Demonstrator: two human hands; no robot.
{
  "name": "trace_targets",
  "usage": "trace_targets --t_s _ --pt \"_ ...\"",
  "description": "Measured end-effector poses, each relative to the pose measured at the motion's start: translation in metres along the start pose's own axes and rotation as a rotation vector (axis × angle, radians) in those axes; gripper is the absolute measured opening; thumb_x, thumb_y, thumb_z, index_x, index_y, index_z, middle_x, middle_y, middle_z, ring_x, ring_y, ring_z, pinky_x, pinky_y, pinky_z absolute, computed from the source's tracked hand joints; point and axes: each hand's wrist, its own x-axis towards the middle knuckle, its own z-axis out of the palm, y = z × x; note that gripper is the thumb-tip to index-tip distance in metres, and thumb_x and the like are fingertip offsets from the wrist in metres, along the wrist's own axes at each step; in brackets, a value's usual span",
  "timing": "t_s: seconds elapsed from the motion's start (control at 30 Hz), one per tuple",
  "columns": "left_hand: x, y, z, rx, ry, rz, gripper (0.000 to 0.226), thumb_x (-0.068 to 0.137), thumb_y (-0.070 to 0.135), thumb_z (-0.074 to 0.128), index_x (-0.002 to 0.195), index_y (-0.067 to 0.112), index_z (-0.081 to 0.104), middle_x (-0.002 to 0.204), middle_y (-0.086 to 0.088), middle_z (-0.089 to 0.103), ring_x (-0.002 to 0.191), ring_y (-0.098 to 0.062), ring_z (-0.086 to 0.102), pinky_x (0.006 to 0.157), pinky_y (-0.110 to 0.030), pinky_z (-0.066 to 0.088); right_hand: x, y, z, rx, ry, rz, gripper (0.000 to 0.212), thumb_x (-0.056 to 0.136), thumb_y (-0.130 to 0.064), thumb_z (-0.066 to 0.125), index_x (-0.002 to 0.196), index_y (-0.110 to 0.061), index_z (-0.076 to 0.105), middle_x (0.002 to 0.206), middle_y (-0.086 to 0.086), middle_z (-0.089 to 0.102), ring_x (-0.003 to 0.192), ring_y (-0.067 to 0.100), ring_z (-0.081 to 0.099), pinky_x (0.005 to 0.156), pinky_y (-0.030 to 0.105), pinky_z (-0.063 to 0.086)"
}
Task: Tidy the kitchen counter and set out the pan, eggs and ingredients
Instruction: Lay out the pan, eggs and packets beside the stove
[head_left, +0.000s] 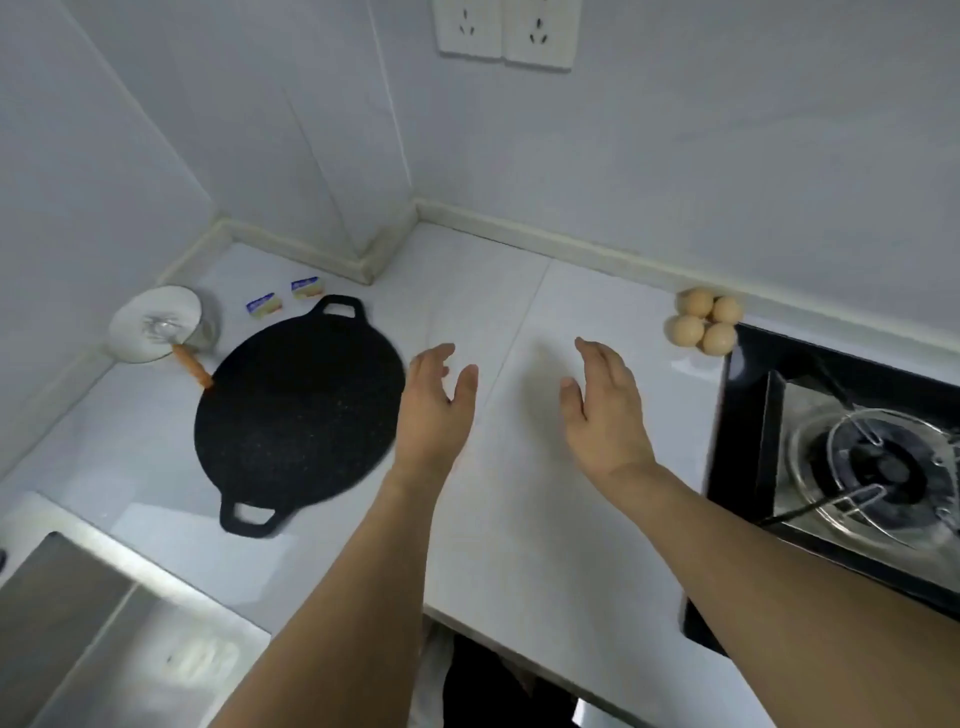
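- Left hand (434, 410): fingers relaxed and spread, empty, above the white counter (519, 519) just right of the pan.
- Right hand (605, 410): likewise spread and empty, palm facing inward.
- Black two-handled pan (298, 415): flat on the counter, left of centre.
- Four eggs (702, 322): clustered beside the gas hob (857, 457).
- Two small packets (285, 297): behind the pan.
- White bowl (153, 325) holding a whisk (182, 348): far left corner.

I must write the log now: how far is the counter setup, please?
Looks done: pan, four eggs, two small packets and bowl with whisk sit on the counter. In hand: nothing; left hand and right hand hover open. Left: apparently little.
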Motion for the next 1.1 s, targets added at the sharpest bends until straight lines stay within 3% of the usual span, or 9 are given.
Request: trace_targets --t_s 0.27,0.4,0.5,0.67,0.83,1.1 --pt "0.021 -0.017 -0.126 0.168 0.154 -0.024 0.048 0.096 0.031 0.054 0.14 0.018 0.042 0.142 0.002 0.04 0.125 -0.013 0.047 0.103 -0.034 0.044 0.036 -0.11 0.047 -0.104 -0.184 -0.304 0.045 0.097 -0.015 0.045 0.141 -0.007 0.041 0.144 0.008 0.043 0.133 0.024 0.037 0.111 0.027 0.022" --pt "0.041 -0.029 -0.176 0.253 0.21 -0.078 0.047 0.096 0.027 0.054 0.14 0.017 0.042 0.143 0.001 0.039 0.126 -0.013 0.045 0.104 -0.026 0.036 0.057 -0.155 0.069 -0.16 -0.287 -0.409 0.046 0.099 -0.019 0.042 0.144 -0.009 0.037 0.147 0.006 0.039 0.133 0.022 0.036 0.112 0.028 0.022" --pt "0.064 -0.038 -0.209 0.333 0.214 -0.088 0.045 0.093 0.021 0.054 0.137 0.015 0.046 0.141 -0.002 0.041 0.124 -0.02 0.046 0.109 -0.039 0.036 0.079 -0.186 0.084 -0.195 -0.365 -0.459 0.047 0.099 -0.02 0.042 0.144 -0.011 0.036 0.146 0.006 0.039 0.131 0.022 0.039 0.111 0.029 0.026" --pt "0.122 -0.056 -0.243 0.458 0.098 -0.099 0.049 0.092 0.017 0.053 0.14 0.012 0.042 0.143 -0.006 0.041 0.128 -0.025 0.042 0.105 -0.034 0.034 0.125 -0.227 0.115 -0.207 -0.445 -0.447 0.047 0.099 -0.02 0.043 0.144 -0.014 0.036 0.146 0.005 0.038 0.13 0.022 0.041 0.111 0.032 0.03" --pt "0.18 -0.086 -0.258 0.911 -0.006 -0.171 0.054 0.087 0.028 0.055 0.139 0.018 0.043 0.144 -0.003 0.041 0.139 -0.03 0.022 0.115 -0.05 0.007 0.169 -0.242 0.15 -0.258 -0.477 -0.462 0.05 0.097 -0.024 0.047 0.145 -0.013 0.036 0.144 0.006 0.04 0.128 0.024 0.043 0.109 0.033 0.033" --pt "0.253 -0.132 -0.257 1.158 -0.193 -0.093 0.046 0.088 0.035 0.053 0.129 0.015 0.052 0.137 -0.006 0.044 0.138 -0.032 0.019 0.113 -0.056 0.002 0.236 -0.241 0.227 -0.399 -0.585 -0.44 0.058 0.092 -0.027 0.055 0.145 -0.013 0.034 0.14 0.009 0.04 0.124 0.028 0.043 0.104 0.037 0.037"
